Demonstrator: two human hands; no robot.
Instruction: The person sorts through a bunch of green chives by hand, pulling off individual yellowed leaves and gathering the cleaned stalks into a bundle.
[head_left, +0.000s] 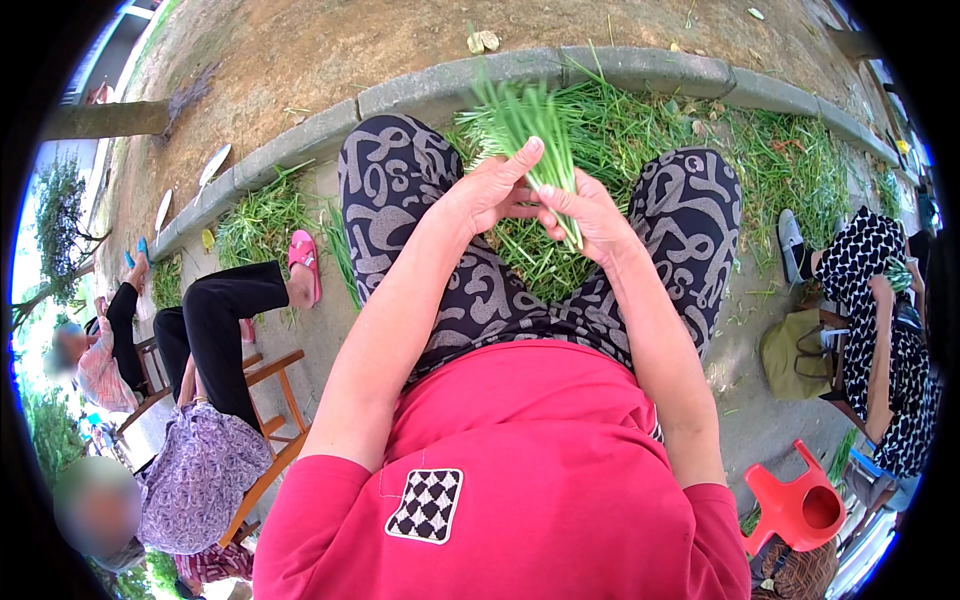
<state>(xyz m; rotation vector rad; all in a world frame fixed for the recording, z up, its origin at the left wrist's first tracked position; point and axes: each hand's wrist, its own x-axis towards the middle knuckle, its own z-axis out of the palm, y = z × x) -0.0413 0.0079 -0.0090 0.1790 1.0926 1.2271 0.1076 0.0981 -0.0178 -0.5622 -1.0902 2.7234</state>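
Note:
A bunch of long green stalks (546, 135), which look like garlic chives, is held above the gap between my knees. My right hand (596, 217) is closed around its pale lower ends, thumb on top. Against the bunch's left side rests my left hand (487, 191), its thumb raised along the stalks and its fingers reaching toward my right hand. The leafy tips point away from me and are blurred. Beyond my hands a heap of similar green stalks (607, 124) lies on the ground, and loose green trimmings (551, 266) cover the ground between my legs.
A concrete kerb (465, 86) curves past the heap, with bare soil (322, 45) behind it. Seated people are on both sides; the one at right holds a green bundle (898, 275). A red plastic stool (799, 502), an olive bag (795, 356) and a wooden chair (281, 450) stand nearby.

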